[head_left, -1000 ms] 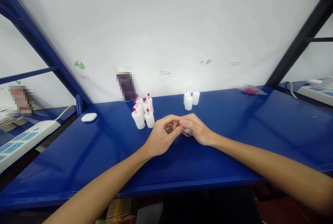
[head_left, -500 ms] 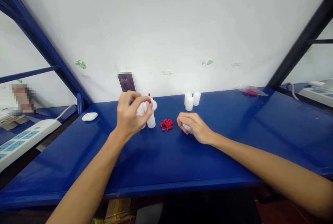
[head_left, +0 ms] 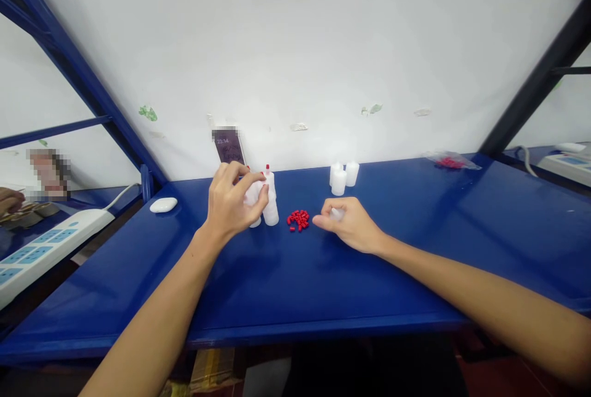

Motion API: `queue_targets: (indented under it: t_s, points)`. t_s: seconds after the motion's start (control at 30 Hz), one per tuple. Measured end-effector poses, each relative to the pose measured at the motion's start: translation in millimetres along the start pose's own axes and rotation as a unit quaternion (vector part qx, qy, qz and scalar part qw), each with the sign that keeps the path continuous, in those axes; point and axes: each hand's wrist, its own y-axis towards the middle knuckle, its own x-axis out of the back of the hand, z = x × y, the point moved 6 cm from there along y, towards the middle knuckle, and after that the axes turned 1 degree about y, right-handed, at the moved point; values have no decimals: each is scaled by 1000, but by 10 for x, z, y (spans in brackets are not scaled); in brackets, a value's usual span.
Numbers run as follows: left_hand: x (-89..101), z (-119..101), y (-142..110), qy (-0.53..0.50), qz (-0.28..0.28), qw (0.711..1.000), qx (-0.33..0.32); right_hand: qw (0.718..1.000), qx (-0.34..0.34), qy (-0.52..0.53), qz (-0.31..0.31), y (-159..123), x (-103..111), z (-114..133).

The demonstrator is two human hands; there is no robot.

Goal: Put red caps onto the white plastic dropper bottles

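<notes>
My left hand (head_left: 235,197) is at a cluster of small white bottles at the left. Its thumb and forefinger are curled around the red-capped top of one white bottle (head_left: 255,191), mostly hidden by the hand. Beside it stands a white bottle (head_left: 271,212), and behind that one a red cap (head_left: 268,168) shows on another. My right hand (head_left: 348,223) is closed around a white bottle (head_left: 337,215), whose pale top pokes out between fingers and thumb. Between the hands lies a pile of small red caps (head_left: 299,220).
Several white bottles (head_left: 338,182) without red caps stand at the back, beyond my right hand. A clear bag of red caps (head_left: 450,163) lies back right. A phone (head_left: 229,146) leans on the wall, and a white case (head_left: 163,205) sits left. A power strip (head_left: 50,249) is farther left.
My left hand has brought the red-capped bottle slightly left, in among the standing ones. The bottle in my right hand has turned, so its top now shows.
</notes>
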Motion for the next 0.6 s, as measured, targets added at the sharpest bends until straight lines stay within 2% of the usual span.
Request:
queue_targets:
  t_s: [0.03, 0.07, 0.13, 0.2, 0.3, 0.47, 0.53, 0.6]
  points:
    - [-4, -102, 6, -16, 18, 999, -30, 1000, -5, -7, -12, -7, 12, -4]
    - [-40, -229, 3, -38, 63, 995, -70, 1000, -5, -13, -22, -15, 25, -6]
    - [-180, -464, -46, -65, 205, 969, -122, 999, 9, -21, -32, -32, 47, 1]
    - [-312, -593, -125, -57, 329, 935, -120, 999, 34, -7, -23, -40, 55, 15]
    - [-435, -614, -227, -30, 430, 898, -86, 998, 43, 48, 23, -24, 25, 16]
    - [-530, -524, -324, -43, 484, 872, -64, 995, 25, 41, 83, 7, -35, 43]
    - [-539, -516, -318, -85, 473, 875, -50, 994, 17, 44, 96, 6, -42, 44]
    - [-522, -539, -268, -162, 428, 889, -15, 994, 4, 58, 94, 5, -35, 20]
